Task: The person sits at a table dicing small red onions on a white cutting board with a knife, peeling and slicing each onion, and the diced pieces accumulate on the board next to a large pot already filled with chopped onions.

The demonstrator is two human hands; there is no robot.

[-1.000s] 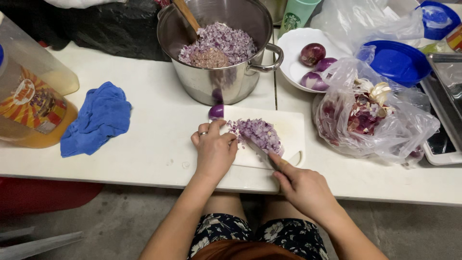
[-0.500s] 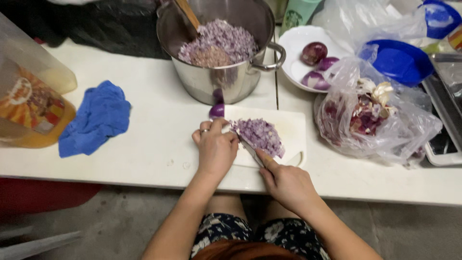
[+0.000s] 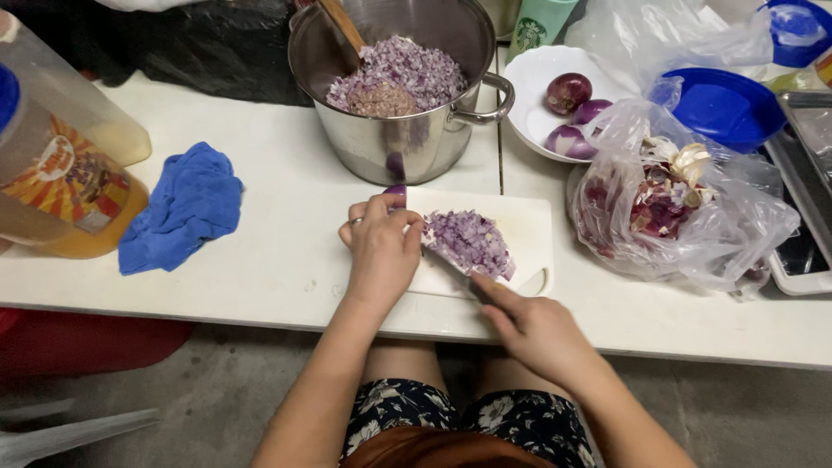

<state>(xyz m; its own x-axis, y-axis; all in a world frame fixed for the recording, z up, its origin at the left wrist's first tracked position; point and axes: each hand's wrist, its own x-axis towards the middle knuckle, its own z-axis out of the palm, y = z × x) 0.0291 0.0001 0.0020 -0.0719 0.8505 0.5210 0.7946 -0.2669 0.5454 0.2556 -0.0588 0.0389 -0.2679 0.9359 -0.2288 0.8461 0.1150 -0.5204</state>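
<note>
At the front edge of the worktop [image 3: 260, 286] lies one white board [image 3: 529, 234] bearing one heap of chopped onion [image 3: 470, 243]. The left hand [image 3: 381, 247] rests curled on the board's left end, fingers pressed against the heap, its grip closed on nothing I can see. The right hand [image 3: 537, 329] holds one knife [image 3: 451, 264], grip closed round the handle, the blade running up-left toward the left fingers.

The likeliest mishap, as I judge it: the blade lies just beside the left fingertips, so a slip could nick them. The board also sits near the front edge, and a hard push could send onion off it.

Toward the back edge stands one steel pot [image 3: 407, 139] of chopped onion with one wooden spoon [image 3: 342, 24]. To its right, one white bowl [image 3: 537, 95] holds three onions [image 3: 569, 91]. One bag [image 3: 693, 217] of peelings sits at the right; one blue cloth [image 3: 186, 208] and one jug [image 3: 61, 173] at the left.
</note>
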